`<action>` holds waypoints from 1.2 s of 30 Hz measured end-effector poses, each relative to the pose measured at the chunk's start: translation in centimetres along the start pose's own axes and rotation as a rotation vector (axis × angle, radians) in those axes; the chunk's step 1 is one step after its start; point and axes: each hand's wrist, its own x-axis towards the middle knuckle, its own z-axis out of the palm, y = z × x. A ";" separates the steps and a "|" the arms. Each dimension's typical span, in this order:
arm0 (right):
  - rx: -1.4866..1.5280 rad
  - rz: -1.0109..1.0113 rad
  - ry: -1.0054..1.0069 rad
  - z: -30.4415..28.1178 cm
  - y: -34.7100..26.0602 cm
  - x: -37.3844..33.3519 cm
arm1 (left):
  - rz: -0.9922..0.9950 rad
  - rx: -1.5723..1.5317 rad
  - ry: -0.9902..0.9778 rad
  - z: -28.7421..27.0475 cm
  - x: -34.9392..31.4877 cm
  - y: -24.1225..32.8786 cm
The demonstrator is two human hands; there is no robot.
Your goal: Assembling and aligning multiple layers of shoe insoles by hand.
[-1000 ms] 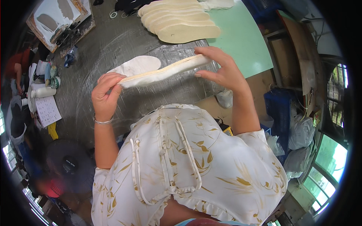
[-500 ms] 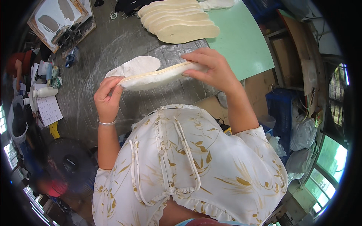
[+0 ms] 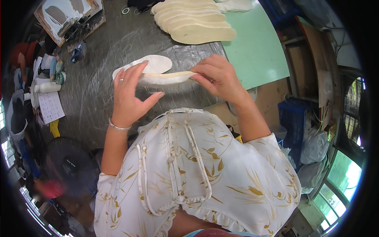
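A fluffy white insole [image 3: 167, 78] with a cream backing is held edge-on above the dark table. Pinched between thumb and fingers, its right end sits in my right hand [image 3: 217, 77]. My left hand [image 3: 132, 93] is open beside the other end, fingers stretched upward and thumb spread wide; whether those fingers touch the insole I cannot tell. Just behind, a flat white insole piece [image 3: 157, 63] lies on the table, partly covered by my left fingers. Farther back, several cream insoles [image 3: 201, 33] rest in an overlapping row.
The dark table [image 3: 94, 91] meets a green board [image 3: 254, 51] on the right. At far left stand a framed screen [image 3: 65, 15], a white bottle [image 3: 47, 87] and a written sheet [image 3: 51, 106]. A black fan [image 3: 70, 166] is at lower left, a blue crate [image 3: 292, 118] at right.
My left hand has let go of the insole's left end and opened, shifting right. My right hand still pinches the other end. The view has shifted slightly.
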 end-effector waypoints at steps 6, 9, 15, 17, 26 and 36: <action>0.355 0.255 -0.067 -0.1 -0.1 -0.1 | 0.098 0.045 -0.095 2.2 1.6 -0.2; 0.463 0.322 -0.070 -1.1 1.2 -0.9 | 0.053 -0.025 -0.034 2.4 1.6 -1.1; 0.386 0.369 -0.003 -1.1 1.9 -1.5 | 0.047 -0.079 -0.070 3.0 2.7 -1.0; 0.338 0.361 0.015 -1.0 2.2 -1.2 | 0.063 -0.081 -0.070 3.1 3.0 -1.3; 0.745 0.436 -0.026 0.7 3.6 -1.1 | -0.306 -0.647 -0.104 5.9 1.0 -5.6; 0.507 0.233 0.040 2.4 0.8 1.6 | -0.599 -1.495 -0.126 11.0 -1.4 -7.2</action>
